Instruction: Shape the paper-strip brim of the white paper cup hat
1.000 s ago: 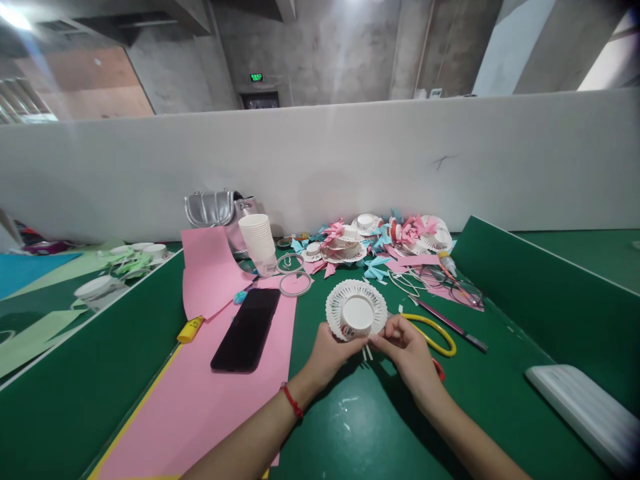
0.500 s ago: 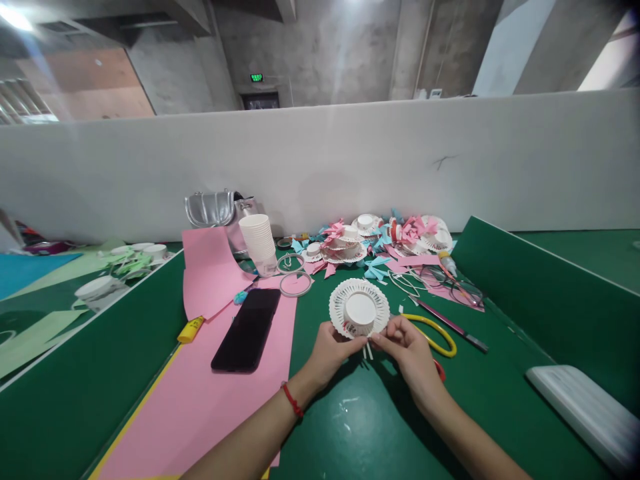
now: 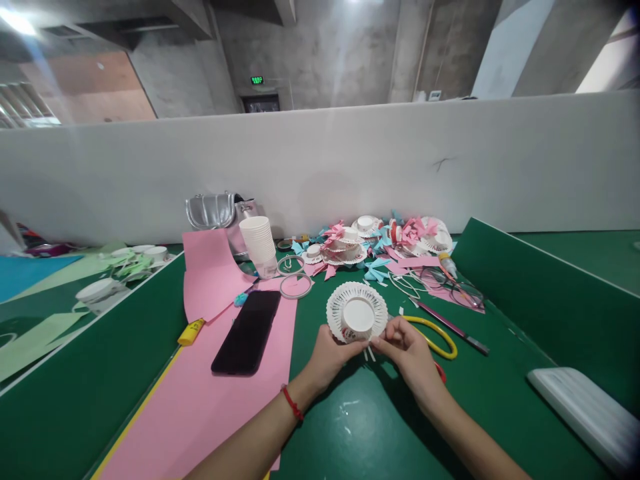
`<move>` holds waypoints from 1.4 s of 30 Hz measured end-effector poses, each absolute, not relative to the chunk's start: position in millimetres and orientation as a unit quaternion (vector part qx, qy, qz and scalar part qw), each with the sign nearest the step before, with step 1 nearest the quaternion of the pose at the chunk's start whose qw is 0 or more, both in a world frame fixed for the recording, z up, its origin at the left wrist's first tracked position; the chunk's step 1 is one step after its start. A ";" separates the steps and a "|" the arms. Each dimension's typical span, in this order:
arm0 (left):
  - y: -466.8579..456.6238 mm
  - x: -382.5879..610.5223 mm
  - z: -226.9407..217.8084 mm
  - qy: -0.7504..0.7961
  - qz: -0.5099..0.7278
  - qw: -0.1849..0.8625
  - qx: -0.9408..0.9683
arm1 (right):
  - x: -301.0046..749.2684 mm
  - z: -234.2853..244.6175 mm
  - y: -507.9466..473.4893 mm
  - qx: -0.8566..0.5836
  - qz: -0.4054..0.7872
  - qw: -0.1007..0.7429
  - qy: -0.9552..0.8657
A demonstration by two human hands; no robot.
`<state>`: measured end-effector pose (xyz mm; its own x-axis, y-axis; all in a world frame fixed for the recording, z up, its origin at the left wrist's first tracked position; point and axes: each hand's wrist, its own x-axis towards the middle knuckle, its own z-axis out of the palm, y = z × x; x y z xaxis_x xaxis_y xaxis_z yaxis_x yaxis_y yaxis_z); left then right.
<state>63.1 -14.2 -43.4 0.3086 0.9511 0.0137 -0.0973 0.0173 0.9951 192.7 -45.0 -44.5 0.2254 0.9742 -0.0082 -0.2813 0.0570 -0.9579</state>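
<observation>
Between my hands is a white paper cup cut into a frilled, hat-like shape (image 3: pixel 358 315). Its round base faces up and its slit strips fan out into a ring. My left hand (image 3: pixel 331 355) grips the lower left of the rim, thumb on top; the fingers underneath are hidden. On the lower right, my right hand (image 3: pixel 409 348) pinches the rim between thumb and fingers. Two narrow strip ends (image 3: pixel 369 354) poke out below the rim by the thumb tips. Just right of my right hand lie yellow-handled scissors (image 3: pixel 440 339) and a red loop (image 3: pixel 441 372), partly covered.
A black phone (image 3: pixel 247 333) lies on pink paper (image 3: pixel 200 413) at the left. Behind are stacked paper cups (image 3: pixel 259 241) and a pile of finished-looking cup hats (image 3: pixel 345 250) with pink and blue bows. Green dividers (image 3: pixel 540 287) flank the desk; a pen (image 3: pixel 453 325) lies right.
The cup hat has shifted very slightly to the left and down in the picture. Both hands keep their grip on its rim.
</observation>
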 end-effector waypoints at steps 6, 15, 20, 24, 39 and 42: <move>-13.8 63.5 -43.8 0.388 0.433 0.613 0.535 | 190.7 -41.2 -47.0 -0.487 0.485 0.625 -0.370; -15.5 66.5 -40.3 0.410 0.449 0.613 0.505 | 189.3 -44.0 -45.8 -0.476 0.491 0.632 -0.363; -14.0 65.8 -43.6 0.411 0.439 0.615 0.510 | 188.0 -47.3 -46.7 -0.466 0.481 0.651 -0.358; -13.5 65.2 -43.5 0.396 0.434 0.615 0.526 | 188.0 -45.9 -47.0 -0.469 0.466 0.662 -0.353; -15.7 65.2 -40.7 0.395 0.435 0.627 0.511 | 186.9 -46.3 -47.3 -0.475 0.488 0.643 -0.352; -16.2 65.3 -40.2 0.388 0.433 0.640 0.502 | 186.8 -45.9 -48.1 -0.477 0.477 0.643 -0.362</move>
